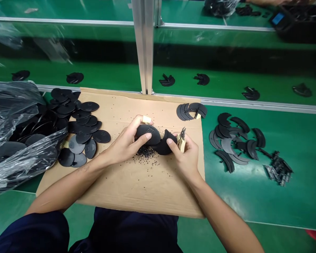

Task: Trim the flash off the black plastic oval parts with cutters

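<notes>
My left hand [129, 140] grips a black oval plastic disc [149, 134] between thumb and fingers; a pale wrap covers one fingertip. In my right hand [185, 154] is a curved black plastic piece [164, 144], pinched by the thumb, its end close to the disc. Whether the two parts touch I cannot tell. A pair of side cutters [182, 140] with cream handles also sits in my right hand, jaws pointing up. Below the parts, a heap of tiny black plastic bits [146, 154] lies on the cardboard sheet [116, 189].
Black discs [85, 123] are spread at left beside a clear plastic bag [13, 140] full of them. Curved pieces [191, 111] lie at the sheet's upper right, with more curved pieces [228, 138] and small black parts [280, 168] farther right. A metal post [144, 45] rises ahead.
</notes>
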The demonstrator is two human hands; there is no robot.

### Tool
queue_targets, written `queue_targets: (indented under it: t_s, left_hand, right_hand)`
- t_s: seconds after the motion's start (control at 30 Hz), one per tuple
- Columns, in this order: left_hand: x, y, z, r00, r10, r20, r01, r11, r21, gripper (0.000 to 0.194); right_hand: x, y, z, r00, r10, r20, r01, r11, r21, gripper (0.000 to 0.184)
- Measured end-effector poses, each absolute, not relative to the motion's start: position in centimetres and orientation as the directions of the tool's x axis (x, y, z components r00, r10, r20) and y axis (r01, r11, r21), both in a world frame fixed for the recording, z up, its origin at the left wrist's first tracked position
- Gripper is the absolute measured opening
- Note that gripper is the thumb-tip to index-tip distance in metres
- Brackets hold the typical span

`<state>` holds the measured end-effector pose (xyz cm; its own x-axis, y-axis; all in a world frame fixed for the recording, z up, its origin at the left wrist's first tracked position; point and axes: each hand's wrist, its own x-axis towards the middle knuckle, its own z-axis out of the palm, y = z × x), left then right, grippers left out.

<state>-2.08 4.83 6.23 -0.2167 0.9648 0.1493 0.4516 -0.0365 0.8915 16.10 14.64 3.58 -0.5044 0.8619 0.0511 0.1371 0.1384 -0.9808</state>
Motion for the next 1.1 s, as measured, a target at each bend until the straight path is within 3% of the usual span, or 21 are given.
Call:
queue_targets:
  t_s: [0.17,0.33,0.43,0.73,0.9,1.1]
  left_hand:
    - [-1.7,5.2,5.7,-0.122,0.992,0.021,0.281,0.014,0.96,0.035]
    - [-1.8,5.5,5.7,-0.124,0.985,0.123,0.521,-0.041,0.853,0.026]
    - [-1.9,5.5,5.8,-0.113,0.972,0.206,0.639,-0.088,0.764,0.03]
    - [-0.5,5.1,5.0,-0.088,0.956,0.28,0.73,-0.13,0.671,0.033]
    - [0.3,5.0,4.3,-0.196,0.957,0.214,0.643,-0.039,0.765,0.033]
    - [0.6,5.2,2.8,-0.248,0.967,0.062,0.295,0.014,0.955,0.024]
  right_hand:
    - [16.2,14.7,3.4,-0.518,0.854,0.044,0.149,0.141,-0.979,0.025]
    - [16.2,14.6,3.6,-0.594,0.804,0.018,0.124,0.114,-0.986,0.03]
    - [16.2,14.6,3.8,-0.617,0.787,0.02,0.103,0.106,-0.989,0.033]
    - [16.1,14.4,3.6,-0.601,0.799,0.0,0.084,0.063,-0.994,0.032]
    - [16.1,14.3,3.4,-0.561,0.827,-0.012,0.072,0.034,-0.997,0.029]
    - [16.2,14.2,3.2,-0.561,0.827,0.049,0.048,0.091,-0.995,0.034]
